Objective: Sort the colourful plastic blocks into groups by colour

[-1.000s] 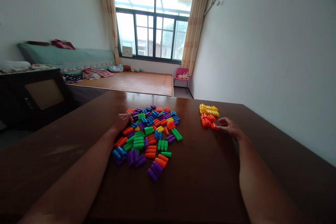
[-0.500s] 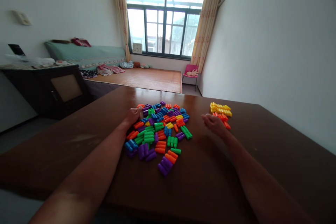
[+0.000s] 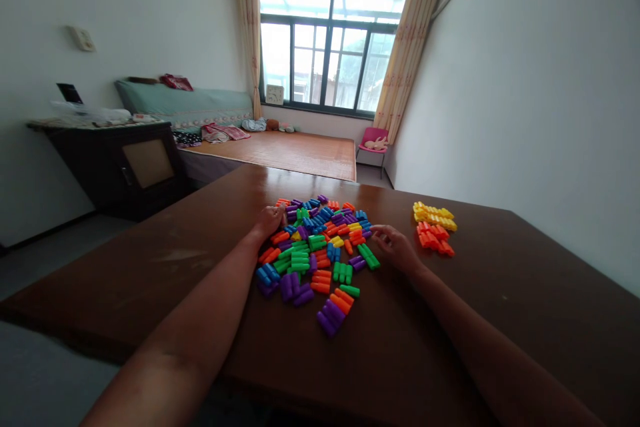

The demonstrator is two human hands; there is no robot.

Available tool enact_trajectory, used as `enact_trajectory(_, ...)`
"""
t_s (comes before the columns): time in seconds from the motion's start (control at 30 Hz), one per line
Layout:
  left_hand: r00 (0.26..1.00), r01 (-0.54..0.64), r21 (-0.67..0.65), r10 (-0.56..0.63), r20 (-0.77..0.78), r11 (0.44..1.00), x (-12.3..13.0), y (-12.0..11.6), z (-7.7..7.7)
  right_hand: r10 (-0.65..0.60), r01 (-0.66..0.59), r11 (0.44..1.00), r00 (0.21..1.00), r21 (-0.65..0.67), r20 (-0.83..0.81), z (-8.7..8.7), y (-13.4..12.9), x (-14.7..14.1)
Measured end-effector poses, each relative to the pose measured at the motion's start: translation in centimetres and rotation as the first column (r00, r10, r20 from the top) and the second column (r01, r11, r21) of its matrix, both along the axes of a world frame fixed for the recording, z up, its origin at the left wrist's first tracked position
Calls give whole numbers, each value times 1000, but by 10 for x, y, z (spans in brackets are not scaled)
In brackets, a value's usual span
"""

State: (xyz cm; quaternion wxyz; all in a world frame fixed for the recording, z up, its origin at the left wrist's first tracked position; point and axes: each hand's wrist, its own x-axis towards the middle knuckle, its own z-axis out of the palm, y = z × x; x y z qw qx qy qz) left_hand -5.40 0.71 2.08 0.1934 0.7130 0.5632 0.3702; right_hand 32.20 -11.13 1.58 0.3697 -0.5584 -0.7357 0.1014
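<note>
A loose pile of plastic finger-shaped blocks point(image 3: 300, 257), joined in short rows, covers the middle of the brown table point(image 3: 425, 340). They are purple, blue, green, orange and a few yellow. At the pile's left edge rests my left hand point(image 3: 271, 220), its fingers loosely bent beside orange and purple blocks; its fingertips are partly hidden. My right hand point(image 3: 395, 245) is at the right edge, fingers reaching out towards a purple and blue block point(image 3: 367, 233); I cannot tell if they touch. Further right, yellow blocks point(image 3: 434, 216) lie grouped behind a group of orange blocks point(image 3: 434, 238).
Behind the table stands a low bed point(image 3: 300, 152) with a mat, cloths and soft toys. A dark cabinet point(image 3: 110, 167) is on the left. A pink chair point(image 3: 374, 140) stands by the window near the right wall.
My right hand has moved left from near the orange group to the pile's edge, and its fingers have opened out. My left hand stays by the pile. The whole view has shifted slightly.
</note>
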Motion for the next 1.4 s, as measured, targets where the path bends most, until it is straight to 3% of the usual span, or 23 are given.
enact_trajectory(0.17,999,0,-6,-1,-43,1000,1,0,2,26,-21,999,974,-25,227,12,26,-29)
enact_trajectory(0.27,999,-19,-10,19,-51,1000,1,0,2,43,-32,998,972,-51,233,22,33,-37)
enact_trajectory(0.43,999,1,12,-1,-41,1000,0,4,-2,-61,61,994,998,-85,-1,46,18,-7)
enact_trajectory(0.5,999,-1,14,2,-35,1000,0,7,-5,-168,170,985,984,-37,59,50,5,16)
enact_trajectory(0.6,1000,13,9,-13,-25,1000,-1,10,-8,-264,256,964,912,68,313,42,-14,42)
enact_trajectory(0.67,1000,17,6,-16,-20,1000,-2,11,-9,-249,245,967,869,64,427,31,-24,50)
enact_trajectory(0.73,1000,16,4,-16,-18,1000,-3,11,-9,-186,209,978,877,-2,442,21,-29,54)
enact_trajectory(0.83,999,28,2,-28,-33,1000,-3,9,-7,-91,145,978,944,-152,317,16,-31,62)
enact_trajectory(0.97,998,10,4,-9,-60,1000,-3,5,-4,-86,111,949,991,-297,99,18,-32,74)
enact_trajectory(1.17,999,20,9,-19,-40,1000,-1,2,0,40,-31,940,999,-341,19,18,-36,73)
enact_trajectory(1.27,999,7,25,-6,-51,1000,-1,1,2,-65,37,970,992,-240,-112,28,-42,106)
enact_trajectory(1.33,999,8,22,-7,-52,1000,-1,1,2,-227,198,969,950,-149,-214,32,-48,142)
enact_trajectory(1.4,999,18,15,-18,-37,1000,-2,2,1,-376,363,926,887,-99,-267,29,-53,176)
